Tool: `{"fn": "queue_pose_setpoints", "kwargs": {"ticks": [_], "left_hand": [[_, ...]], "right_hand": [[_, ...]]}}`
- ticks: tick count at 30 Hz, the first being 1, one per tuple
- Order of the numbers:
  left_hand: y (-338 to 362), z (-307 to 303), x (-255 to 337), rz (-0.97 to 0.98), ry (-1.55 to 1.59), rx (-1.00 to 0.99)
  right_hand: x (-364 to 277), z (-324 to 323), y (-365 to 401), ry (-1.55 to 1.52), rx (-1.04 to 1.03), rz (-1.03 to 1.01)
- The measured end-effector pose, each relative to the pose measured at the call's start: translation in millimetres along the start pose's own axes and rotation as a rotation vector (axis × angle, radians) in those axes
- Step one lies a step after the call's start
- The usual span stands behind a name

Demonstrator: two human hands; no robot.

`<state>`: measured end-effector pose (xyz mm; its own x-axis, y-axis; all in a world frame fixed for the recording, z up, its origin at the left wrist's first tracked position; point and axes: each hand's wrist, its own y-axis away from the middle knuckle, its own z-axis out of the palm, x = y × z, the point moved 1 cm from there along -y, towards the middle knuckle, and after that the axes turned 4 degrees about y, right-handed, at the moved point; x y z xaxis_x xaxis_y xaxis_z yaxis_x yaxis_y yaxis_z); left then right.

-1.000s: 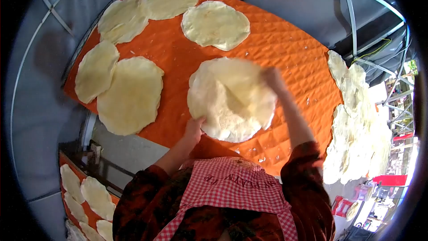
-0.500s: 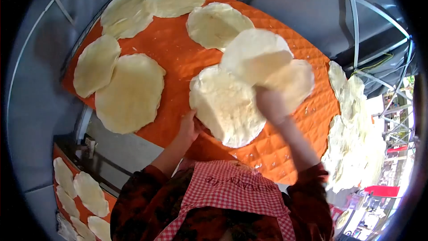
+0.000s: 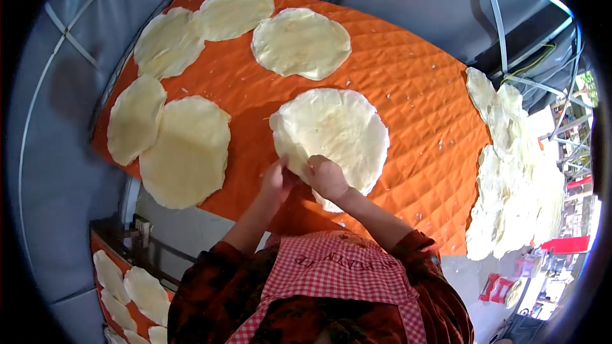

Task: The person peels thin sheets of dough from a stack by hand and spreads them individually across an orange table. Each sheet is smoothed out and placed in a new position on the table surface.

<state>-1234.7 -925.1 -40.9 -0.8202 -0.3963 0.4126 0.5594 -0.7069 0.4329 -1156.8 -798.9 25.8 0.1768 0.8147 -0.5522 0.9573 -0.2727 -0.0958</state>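
A pale, thin round flatbread [image 3: 335,121] lies in front of me on the orange quilted cloth [image 3: 421,172], with other layers seemingly under its uneven edge. Its near left edge is between my hands. My left hand [image 3: 278,179] has its fingers closed at that rim, partly in shadow. Close beside it, my right hand [image 3: 327,177] is closed in a pinch over the same edge, knuckles up. The fingertips of both hands are mostly hidden.
Single flatbreads [image 3: 301,43] lie along the far and left sides of the cloth. Many overlapping sheets [image 3: 510,178] hang at the right edge. A second orange surface with flatbreads [image 3: 145,293] stands lower left. Grey tarp walls [image 3: 408,0] and metal poles surround the table.
My right hand has come left and nearer, from the blurred raised sheets to the near left edge. Those sheets no longer fan out to the right; one round pile lies before me.
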Motion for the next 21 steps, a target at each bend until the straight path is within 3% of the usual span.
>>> {"fn": "queue_pose_setpoints", "kwargs": {"ticks": [3, 6, 12, 15, 17, 18, 21], "left_hand": [[12.2, 24.6, 8.5, 0.021, -0.009, 0.070], [3.3, 10.4, 7.8, 0.042, 0.051, 0.072], [-7.8, 10.0, 10.0, 0.145, -0.323, 0.128], [-8.2, 18.6, 4.2, 0.101, -0.246, 0.095], [-4.8, 30.6, 3.6, 0.096, -0.357, 0.087], [-0.6, 36.5, 5.9, 0.100, -0.411, 0.089], [-3.2, 31.3, 5.4, 0.083, -0.435, 0.072]], "right_hand": [[-4.0, -3.9, -1.0, -0.060, -0.018, 0.048], [-2.3, -1.9, -4.2, -0.061, -0.091, 0.085], [-6.7, 0.3, -16.0, -0.113, -0.247, 0.288], [-7.1, 4.8, -26.6, -0.093, -0.239, 0.399], [-4.9, 1.5, -34.2, -0.098, -0.272, 0.420], [-6.5, -0.4, -34.4, -0.070, -0.231, 0.409], [18.6, 23.3, -35.0, 0.104, -0.269, 0.123]]}}
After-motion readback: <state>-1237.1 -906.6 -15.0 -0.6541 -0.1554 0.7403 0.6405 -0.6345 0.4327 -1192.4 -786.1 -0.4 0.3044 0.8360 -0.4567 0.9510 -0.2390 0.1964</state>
